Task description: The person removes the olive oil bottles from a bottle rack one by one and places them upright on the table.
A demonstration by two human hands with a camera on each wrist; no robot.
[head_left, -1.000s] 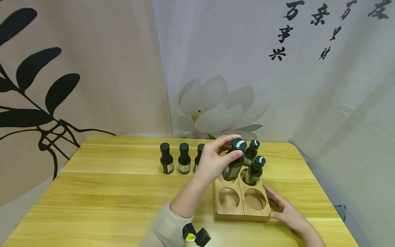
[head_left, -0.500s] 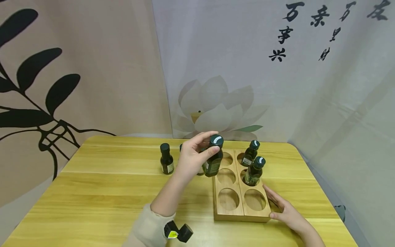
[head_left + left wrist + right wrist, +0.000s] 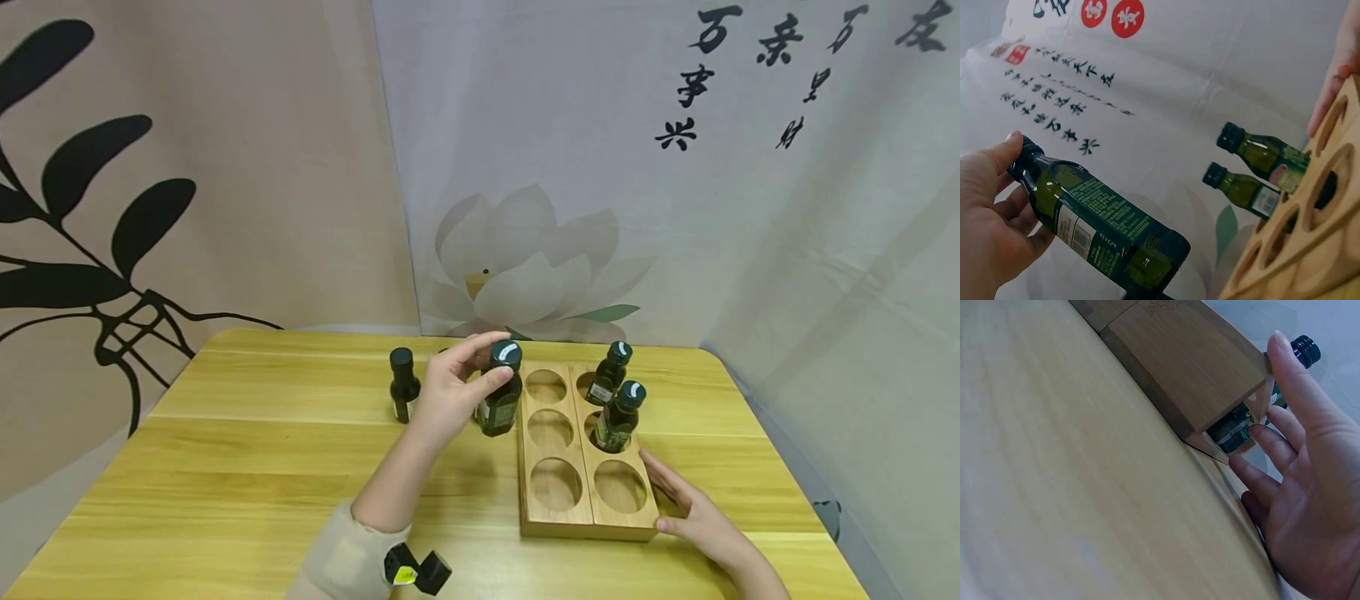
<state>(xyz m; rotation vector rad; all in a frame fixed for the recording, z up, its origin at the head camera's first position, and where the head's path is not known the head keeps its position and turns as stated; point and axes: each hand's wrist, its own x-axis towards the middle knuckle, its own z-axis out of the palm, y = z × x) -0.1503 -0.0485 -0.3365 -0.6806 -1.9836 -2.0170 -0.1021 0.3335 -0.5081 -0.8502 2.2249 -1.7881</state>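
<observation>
We see the right hand (image 3: 693,518), relaxed, touching the rack (image 3: 557,528) at its near right; left of it, the left hand (image 3: 448,390) grips a bottle (image 3: 498,412) near its top; farther, two bottles (image 3: 615,425) fill right-column holes; a dark bottle (image 3: 404,387) stands far left.

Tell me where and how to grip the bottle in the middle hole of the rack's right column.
I'd take this bottle by its neck, just under the cap, from above: its lower body sits inside the wooden rack, while neck and cap rise clear. Come in from the left, over the vacant middle hole; another bottle stands close behind.
</observation>
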